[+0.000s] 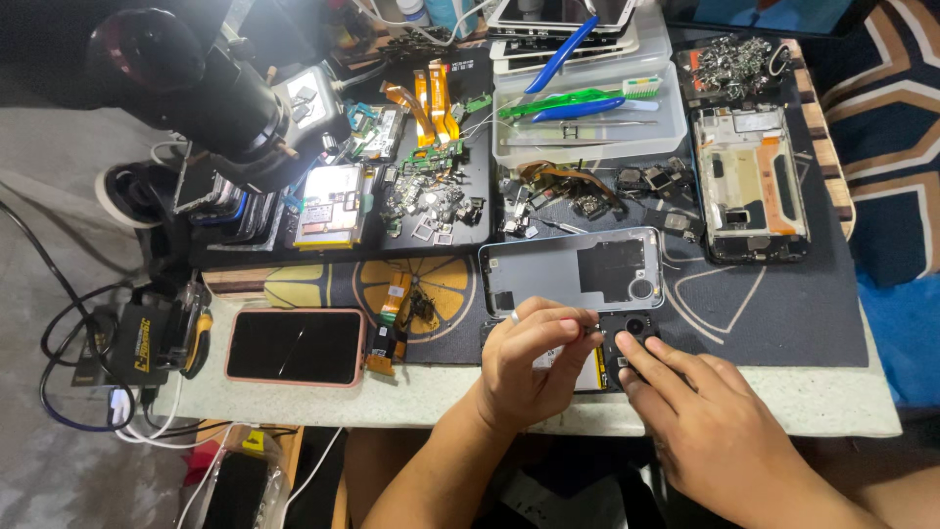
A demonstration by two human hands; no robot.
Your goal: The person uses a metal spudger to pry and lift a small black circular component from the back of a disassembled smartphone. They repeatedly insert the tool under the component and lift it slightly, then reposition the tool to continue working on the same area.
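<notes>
Silver-grey metal, smooth and matte: back cover [573, 272] already off and lying inside-up on the black mat [764, 313], with a dark rectangular patch and a round camera cut-out. Just below the cover, touching its lower edge, opened phone [627, 338] with dark innards and a yellow strip exposed; mostly hidden under both hands, so cannot tell how much inside is loosened or removed.

Left hand [524, 367], directly below the cover: fingers drawn narrow into a pinch at the phone's upper edge, a ring on one finger; cannot tell whether anything tiny sits between the tips. Right hand [705, 421], below and right of the cover: fingers fairly straight, laid flat on the phone's camera end, pressing down, gripping nothing.

Left of the cover, well apart: glossy black-screened phone in a pink case [296, 346]. Above the cover: clear plastic tray [587, 137], rigid and boxy, holding a green toothbrush [578, 98] and slim tools. Above and left: thin orange flex cables [431, 93], curled ribbons, plus scattered small chips. Right of the cover: stripped phone frame [749, 186], white and orange inside. Far left of it: black microscope [196, 93], bulky and cylindrical.
</notes>
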